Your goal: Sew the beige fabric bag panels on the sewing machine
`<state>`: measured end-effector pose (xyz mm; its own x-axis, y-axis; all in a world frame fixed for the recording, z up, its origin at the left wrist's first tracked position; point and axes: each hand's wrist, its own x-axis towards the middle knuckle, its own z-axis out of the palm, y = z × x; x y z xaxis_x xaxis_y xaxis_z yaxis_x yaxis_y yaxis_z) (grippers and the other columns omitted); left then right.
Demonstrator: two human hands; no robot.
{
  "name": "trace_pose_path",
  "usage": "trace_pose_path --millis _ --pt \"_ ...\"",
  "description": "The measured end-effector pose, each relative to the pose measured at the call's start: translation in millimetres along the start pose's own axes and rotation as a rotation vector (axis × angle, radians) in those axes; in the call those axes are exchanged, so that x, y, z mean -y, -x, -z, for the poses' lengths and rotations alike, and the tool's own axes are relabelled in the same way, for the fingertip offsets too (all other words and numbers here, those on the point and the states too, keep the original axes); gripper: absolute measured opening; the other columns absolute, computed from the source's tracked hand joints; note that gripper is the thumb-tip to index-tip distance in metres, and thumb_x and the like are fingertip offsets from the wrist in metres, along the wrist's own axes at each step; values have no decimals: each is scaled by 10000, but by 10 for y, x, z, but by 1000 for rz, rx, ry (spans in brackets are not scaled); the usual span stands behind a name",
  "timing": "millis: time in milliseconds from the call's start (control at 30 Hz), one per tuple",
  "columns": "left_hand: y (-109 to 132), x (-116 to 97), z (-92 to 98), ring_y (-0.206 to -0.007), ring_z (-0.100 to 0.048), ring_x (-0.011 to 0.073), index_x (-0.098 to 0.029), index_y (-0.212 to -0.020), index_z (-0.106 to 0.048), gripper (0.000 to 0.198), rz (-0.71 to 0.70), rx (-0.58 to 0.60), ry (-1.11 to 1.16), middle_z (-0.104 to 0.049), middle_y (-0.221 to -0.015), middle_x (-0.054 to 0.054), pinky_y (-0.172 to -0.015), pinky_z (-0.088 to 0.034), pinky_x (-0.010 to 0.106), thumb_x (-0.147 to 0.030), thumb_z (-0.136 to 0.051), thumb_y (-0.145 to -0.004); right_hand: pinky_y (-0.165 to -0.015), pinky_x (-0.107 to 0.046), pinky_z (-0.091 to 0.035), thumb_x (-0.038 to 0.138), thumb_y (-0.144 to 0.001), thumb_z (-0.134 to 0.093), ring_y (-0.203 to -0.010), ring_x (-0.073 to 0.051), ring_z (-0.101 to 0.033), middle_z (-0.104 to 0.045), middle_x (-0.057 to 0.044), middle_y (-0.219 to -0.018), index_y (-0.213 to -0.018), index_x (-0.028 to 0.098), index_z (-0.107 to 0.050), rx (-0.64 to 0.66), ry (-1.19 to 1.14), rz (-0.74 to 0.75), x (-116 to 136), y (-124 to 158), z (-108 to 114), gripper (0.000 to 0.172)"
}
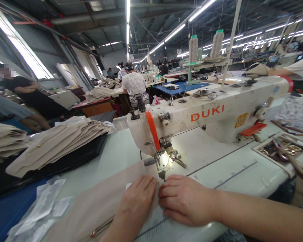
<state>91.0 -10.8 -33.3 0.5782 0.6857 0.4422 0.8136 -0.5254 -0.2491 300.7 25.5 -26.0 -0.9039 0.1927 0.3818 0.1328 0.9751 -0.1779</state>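
Observation:
A beige fabric piece [98,198] lies on the sewing machine bed, its far corner by the presser foot [157,160]. My left hand [138,200] rests on top of it near the right edge, fingers together and bent down onto the cloth. Close beside it, my right hand [184,200] has its fingers curled at that same edge; the fingertips of both hands are partly hidden. The white sewing machine [181,116] with orange lettering stands just beyond my hands, its lamp lighting the needle plate. A zipper with a metal pull [93,233] shows on the fabric by my left wrist.
Stacked beige pieces [58,144] lie on black material at left, above clear plastic packets [40,208]. A tray of small metal parts [282,149] sits at right. Thread cones [193,49] stand behind the machine. Several people are around, one person [134,84] seated ahead.

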Motion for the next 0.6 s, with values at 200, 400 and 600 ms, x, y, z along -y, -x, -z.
trace_pose_path --millis 200,400,600 --pt "-6 -4 2 -811 -655 221 -176 -928 -608 275 2 -18 4 -690 -876 47 -702 -559 330 29 -451 -833 -951 -355 -435 278 -988 -460 -970 -209 -606 -720 -81 -968 -971 136 -687 16 10 8 4 -12 40 268" --pt "12 14 -11 -823 -655 222 -186 -925 -606 251 15 18 32 -691 -896 48 -685 -555 329 13 -470 -855 -976 -343 -420 289 -994 -462 -999 -204 -606 -714 -83 -970 -1000 150 -679 15 -3 3 -1 2 13 258" --pt "18 8 -43 -867 -657 235 -175 -958 -624 264 58 92 47 -688 -941 53 -709 -575 354 25 -496 -842 -951 -356 -436 262 -979 -501 -1010 -216 -608 -711 -97 -990 -1020 125 -682 38 -14 10 1 5 65 231"
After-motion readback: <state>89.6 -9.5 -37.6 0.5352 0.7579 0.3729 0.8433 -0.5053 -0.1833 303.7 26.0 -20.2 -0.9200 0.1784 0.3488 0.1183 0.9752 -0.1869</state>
